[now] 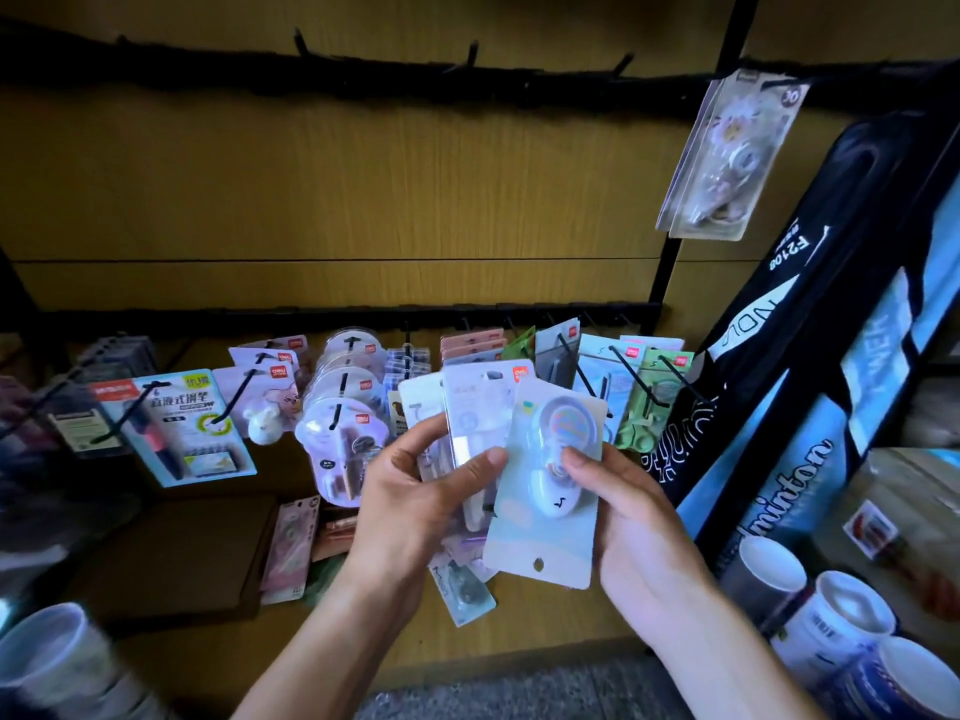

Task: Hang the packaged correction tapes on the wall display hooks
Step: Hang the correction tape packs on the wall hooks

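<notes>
Sorting through a fanned handful of blister-carded correction tapes, the person holds them low in front of the wooden display wall, below chest height in the head view. The front pack, a pale iridescent card with a clear bubble over a round white tape dispenser (550, 475), is upside down: its hang hole sits at the bottom edge. The right hand (631, 517) pinches this card, thumb on the bubble and fingers curled behind. The left hand (415, 491) grips the remaining white-and-lilac packs (467, 423), thumb pressed across their faces, fingers wrapped behind.

Judging by this, the step in hand is separating one pack from the stack before hanging. Next, the card would need turning so the hole faces up, then threading onto a free peg.

Just behind the hands runs the lower black hook rail (363, 315), its pegs already crowded with similar carded stationery. Higher up, the upper black rail (363, 77) carries several bare hooks, and one clear-fronted floral tape pack (727, 158) hangs at its right end. More packs lie loose on the brown shelf (208, 553) beneath. To the right stands a dark blue badminton bag (810, 407), with white ceramic mugs (841, 610) near it.
</notes>
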A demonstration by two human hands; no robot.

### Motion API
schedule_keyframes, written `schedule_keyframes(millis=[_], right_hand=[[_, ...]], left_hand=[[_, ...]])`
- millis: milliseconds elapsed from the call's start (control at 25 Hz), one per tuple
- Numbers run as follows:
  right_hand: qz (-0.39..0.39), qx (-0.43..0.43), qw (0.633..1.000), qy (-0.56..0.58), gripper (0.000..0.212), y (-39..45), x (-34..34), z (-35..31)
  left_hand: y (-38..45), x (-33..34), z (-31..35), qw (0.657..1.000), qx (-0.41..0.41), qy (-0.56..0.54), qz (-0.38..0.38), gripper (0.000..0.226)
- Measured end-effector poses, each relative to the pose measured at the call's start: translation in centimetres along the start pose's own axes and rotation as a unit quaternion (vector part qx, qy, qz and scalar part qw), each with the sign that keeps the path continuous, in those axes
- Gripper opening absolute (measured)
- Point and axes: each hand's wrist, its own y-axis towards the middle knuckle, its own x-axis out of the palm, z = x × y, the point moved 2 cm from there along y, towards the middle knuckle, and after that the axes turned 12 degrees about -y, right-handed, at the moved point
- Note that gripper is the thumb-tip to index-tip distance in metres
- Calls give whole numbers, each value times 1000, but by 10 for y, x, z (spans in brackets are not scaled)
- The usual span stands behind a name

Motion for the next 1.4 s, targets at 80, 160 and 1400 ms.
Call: schedule_keyframes(millis=[80, 160, 1400], right_hand=[[8, -4, 1000, 20, 41, -3, 2, 3], [13, 9, 999, 28, 40, -6, 3, 4], [159, -53, 982, -90, 9, 20, 2, -33]], left_hand=[[0, 2, -1, 999, 38, -14, 9, 62], [1, 0, -4, 997, 68, -37, 24, 95], [-15, 6, -17, 975, -152, -152, -50, 50]])
